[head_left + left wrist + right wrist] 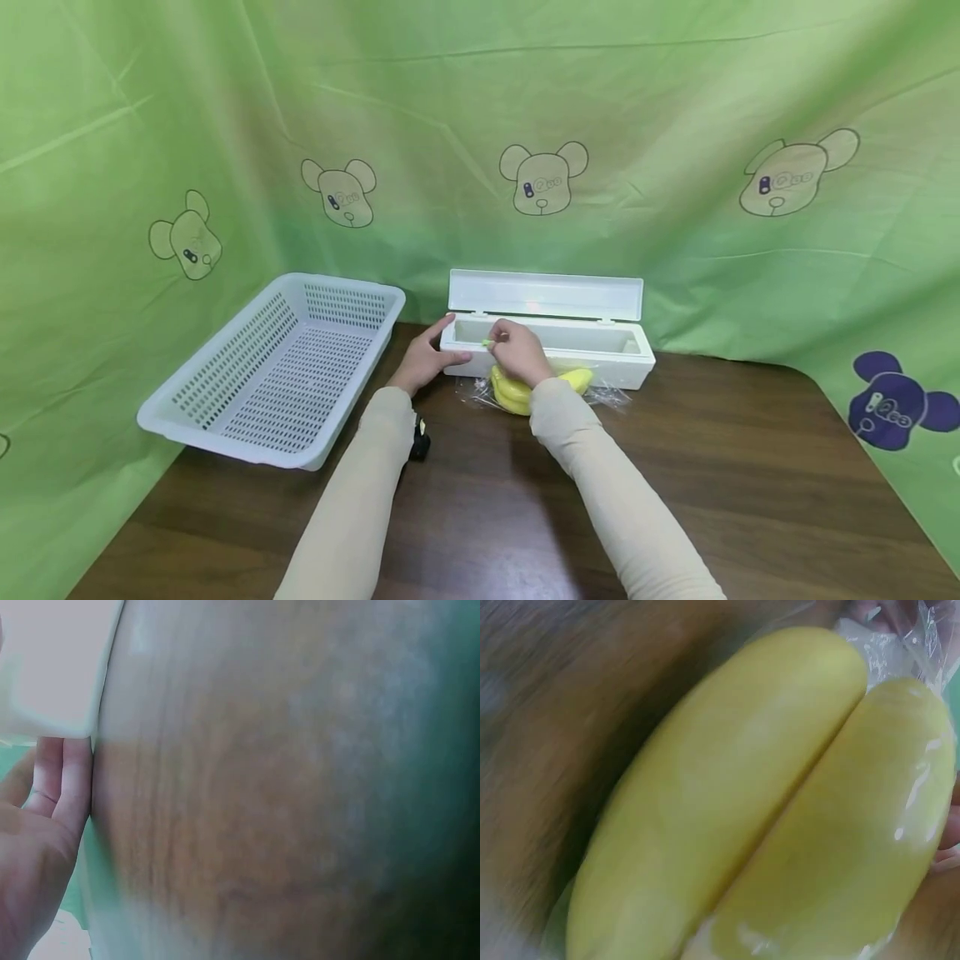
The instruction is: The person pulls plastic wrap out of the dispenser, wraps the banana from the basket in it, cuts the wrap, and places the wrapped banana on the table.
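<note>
A long white box (555,360) stands with its lid (546,294) raised. My left hand (426,360) braces its left end, thumb on the front face and index finger along the rear corner; in the left wrist view the straight fingers of this hand (45,825) touch the box (56,667). Over the front rim, my right hand (519,354) pinches a small green piece (487,342). Yellow bananas (513,395) with clear film (609,395) lie against the box front, partly under the right wrist. The right wrist view shows the bananas (720,772) close up, with shiny film (922,776) over them.
A white perforated basket (300,454) stands left of the box. The brown table (480,508) extends in front, and a green curtain (450,108) with bear prints hangs behind and beside it. A small black object (420,443) is by the left sleeve.
</note>
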Tool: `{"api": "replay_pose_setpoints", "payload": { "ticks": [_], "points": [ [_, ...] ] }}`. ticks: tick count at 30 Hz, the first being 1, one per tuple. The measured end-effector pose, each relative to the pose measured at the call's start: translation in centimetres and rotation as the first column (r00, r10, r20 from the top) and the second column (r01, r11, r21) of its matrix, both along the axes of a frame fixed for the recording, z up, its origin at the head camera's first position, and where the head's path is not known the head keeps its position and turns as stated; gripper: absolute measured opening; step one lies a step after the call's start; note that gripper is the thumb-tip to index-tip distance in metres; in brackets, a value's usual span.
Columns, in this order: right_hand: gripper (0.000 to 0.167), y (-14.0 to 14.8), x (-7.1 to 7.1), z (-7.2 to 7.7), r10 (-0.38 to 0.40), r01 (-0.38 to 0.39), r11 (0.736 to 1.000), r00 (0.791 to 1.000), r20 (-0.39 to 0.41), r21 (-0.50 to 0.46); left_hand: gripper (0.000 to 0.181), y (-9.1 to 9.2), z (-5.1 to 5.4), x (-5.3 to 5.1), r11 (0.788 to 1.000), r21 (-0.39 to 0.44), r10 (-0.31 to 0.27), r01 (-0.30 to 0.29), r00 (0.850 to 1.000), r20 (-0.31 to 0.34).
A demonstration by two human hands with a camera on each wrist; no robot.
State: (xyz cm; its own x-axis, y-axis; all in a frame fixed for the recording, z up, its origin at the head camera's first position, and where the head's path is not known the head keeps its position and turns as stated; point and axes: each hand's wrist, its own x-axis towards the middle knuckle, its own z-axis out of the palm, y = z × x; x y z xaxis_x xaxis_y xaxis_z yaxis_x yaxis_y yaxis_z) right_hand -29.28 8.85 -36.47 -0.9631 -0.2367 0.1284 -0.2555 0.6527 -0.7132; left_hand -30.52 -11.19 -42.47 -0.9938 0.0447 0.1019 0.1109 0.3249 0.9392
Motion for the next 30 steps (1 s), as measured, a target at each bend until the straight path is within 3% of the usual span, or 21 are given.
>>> {"api": "replay_pose_setpoints", "payload": {
  "ticks": [13, 20, 30],
  "points": [
    [0.011, 2.5, 0.2, 0.2, -0.009, 0.009, 1.000, 1.000, 0.022, -0.011, 0.086, -0.1, 0.1, 0.1, 1.000, 0.008, 0.003, -0.003, 1.000, -0.001],
    [0.011, 2.9, 0.4, 0.1, -0.020, 0.023, 0.999, 0.997, 0.077, -0.034, 0.086, 0.1, 0.1, 0.2, 1.000, 0.003, 0.003, -0.003, 1.000, 0.009],
    [0.011, 3.4, 0.4, 0.1, -0.026, 0.029, 0.999, 0.996, 0.086, -0.031, 0.086, 0.1, 0.1, 0.3, 1.000, 0.003, -0.001, 0.001, 1.000, -0.007]
  ]
}}
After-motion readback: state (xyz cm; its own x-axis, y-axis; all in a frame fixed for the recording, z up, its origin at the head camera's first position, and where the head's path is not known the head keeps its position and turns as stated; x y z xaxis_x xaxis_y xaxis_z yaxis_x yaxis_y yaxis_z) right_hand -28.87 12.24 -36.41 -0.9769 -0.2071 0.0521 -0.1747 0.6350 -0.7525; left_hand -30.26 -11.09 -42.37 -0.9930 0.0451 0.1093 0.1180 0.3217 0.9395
